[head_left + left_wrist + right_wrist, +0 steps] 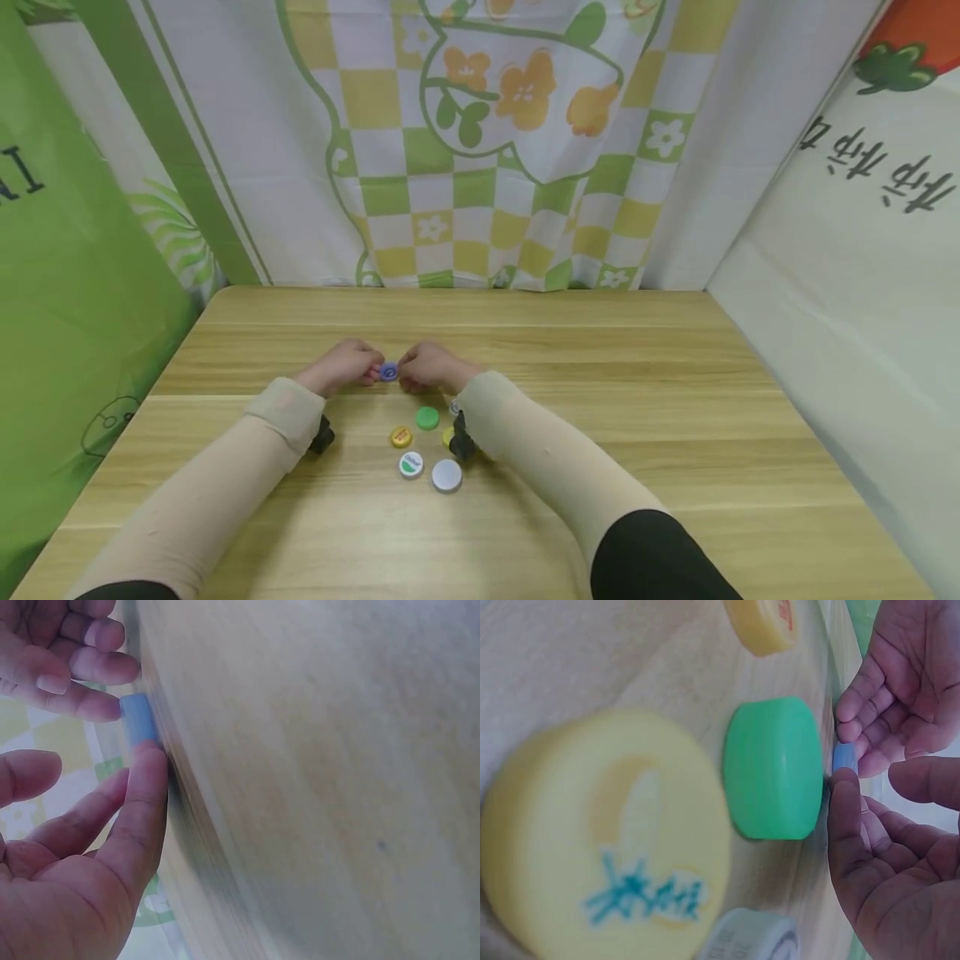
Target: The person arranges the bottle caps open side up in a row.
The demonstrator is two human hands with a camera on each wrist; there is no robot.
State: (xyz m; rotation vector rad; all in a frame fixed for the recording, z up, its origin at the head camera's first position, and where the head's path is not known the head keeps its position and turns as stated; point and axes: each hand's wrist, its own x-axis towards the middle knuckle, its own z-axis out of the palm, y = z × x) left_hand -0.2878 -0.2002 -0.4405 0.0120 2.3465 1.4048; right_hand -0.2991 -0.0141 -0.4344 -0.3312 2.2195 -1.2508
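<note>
A small blue-purple bottle cap lies on the wooden table between the two hands. From its left side, my left hand touches it with a fingertip, and the thumb stands apart. On the opposite side is my right hand, its fingertips right at the cap's edge and its thumb also held away. In the left wrist view the blue cap shows edge-on between fingers of both hands. The right wrist view shows it small, partly covered by fingers, beyond a green cap.
Nearer the body lie more bottle caps: the green one, an orange-yellow one with red print, a white-and-green one and a plain white one. A yellow cap and a small white cap sit by the right wrist.
</note>
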